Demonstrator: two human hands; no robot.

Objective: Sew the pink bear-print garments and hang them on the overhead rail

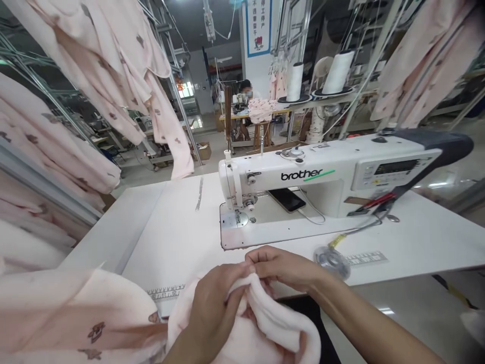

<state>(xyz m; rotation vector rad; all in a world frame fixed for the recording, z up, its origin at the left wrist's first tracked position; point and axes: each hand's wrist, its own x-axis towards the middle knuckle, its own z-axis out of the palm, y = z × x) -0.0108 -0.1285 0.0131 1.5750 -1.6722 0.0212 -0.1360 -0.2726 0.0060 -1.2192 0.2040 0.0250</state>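
Observation:
Both hands meet at the table's front edge on a pale pink fleece garment (280,318). My left hand (215,298) is closed on the fabric, its thumb along a folded edge. With the fingertips pinched together, my right hand (276,265) grips the same edge close beside it. Below the hands the cloth hangs in a loop. Just beyond them stands a white sewing machine (273,172), its needle plate (239,218) bare of cloth. More pink printed fabric (76,318) lies at the lower left.
A phone (290,199) with a cable rests under the machine arm. A clear round container (331,260) and a ruler (367,258) lie to the right. Thread cones (337,73) stand behind. Pink garments (113,60) hang at left and right. A person (246,91) sits in the background.

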